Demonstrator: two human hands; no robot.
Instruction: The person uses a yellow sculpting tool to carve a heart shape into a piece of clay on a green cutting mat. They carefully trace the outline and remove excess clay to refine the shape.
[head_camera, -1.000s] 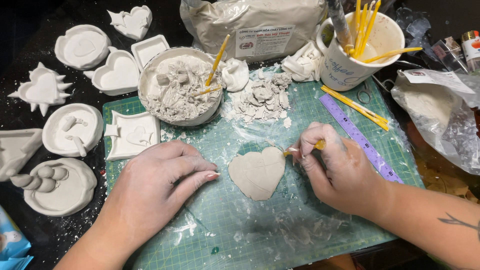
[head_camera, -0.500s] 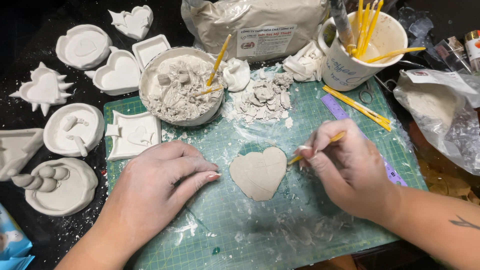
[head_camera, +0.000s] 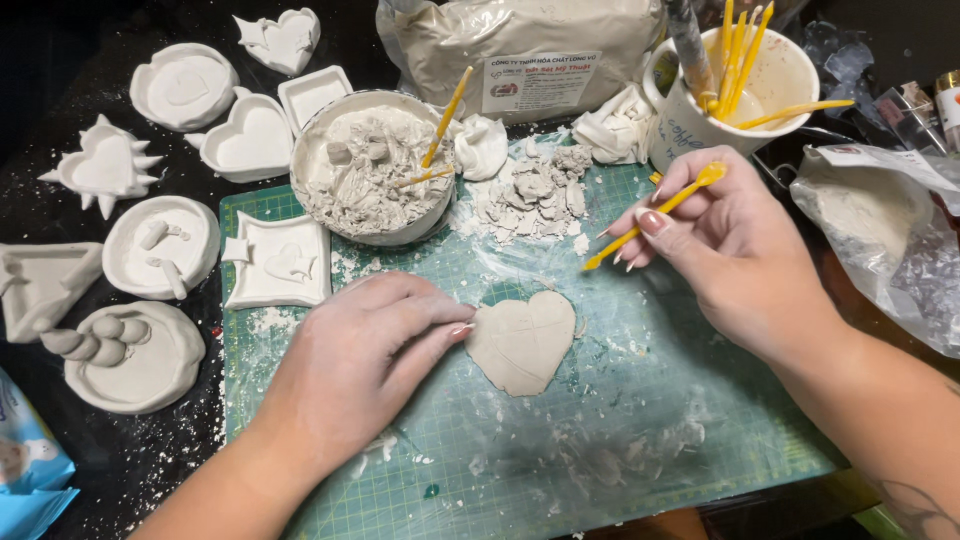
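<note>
Green cutting mat (head_camera: 700, 440) held 1 clay heart (head_camera: 522, 340); left hand (head_camera: 350, 370) pinned it flat, right hand (head_camera: 735, 255) pinched a yellow tool (head_camera: 655, 213) above, mid-trimming.

Bare cutting mat (head_camera: 640, 440) lies open below the clay heart (head_camera: 522, 340); the bowl (head_camera: 372, 170), clay scraps (head_camera: 535, 190) and cup (head_camera: 735, 95) crowd its far edge.

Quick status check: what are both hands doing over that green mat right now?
Left hand flat on green cutting mat, fingertips touching flat grey heart-shaped clay slab. Right hand holds thin yellow sculpting tool above it. Nothing between.
</note>
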